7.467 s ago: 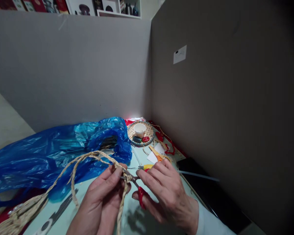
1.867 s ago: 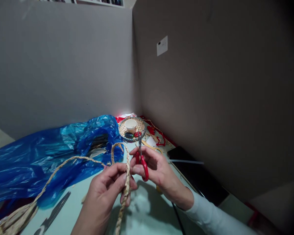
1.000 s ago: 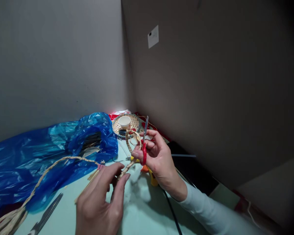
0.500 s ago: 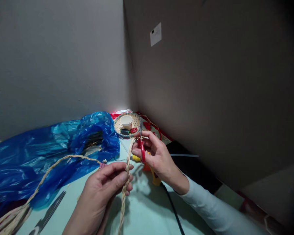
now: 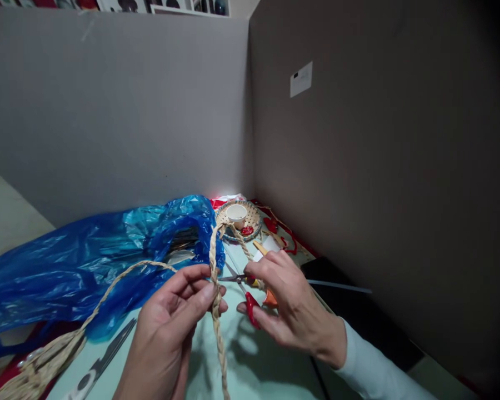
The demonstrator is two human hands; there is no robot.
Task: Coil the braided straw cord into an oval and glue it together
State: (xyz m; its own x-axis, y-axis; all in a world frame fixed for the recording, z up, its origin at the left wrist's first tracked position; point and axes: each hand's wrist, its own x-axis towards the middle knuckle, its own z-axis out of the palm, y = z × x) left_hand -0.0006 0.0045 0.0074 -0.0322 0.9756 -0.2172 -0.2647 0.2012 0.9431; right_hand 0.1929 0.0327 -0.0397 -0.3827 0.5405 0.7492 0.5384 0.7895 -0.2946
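Observation:
My left hand pinches a braided straw cord between thumb and fingers. Above the fingers the cord rises, bends over and drops to the right behind my right hand. My right hand holds a pair of small scissors by their red handles. The blades are spread apart and point left, close beside the cord at my left fingertips. I cannot tell whether they touch it. Part of a yellow and orange tool shows behind the right hand.
A blue plastic bag covers the left side of the table. A woven tray at the back holds a white cup. Larger scissors and a straw bundle lie at left. Grey panels close the corner.
The scissors have swung from pointing up to pointing left, and their blades have opened. My right hand has moved lower. The cord's upper part now arches over. The view has shifted.

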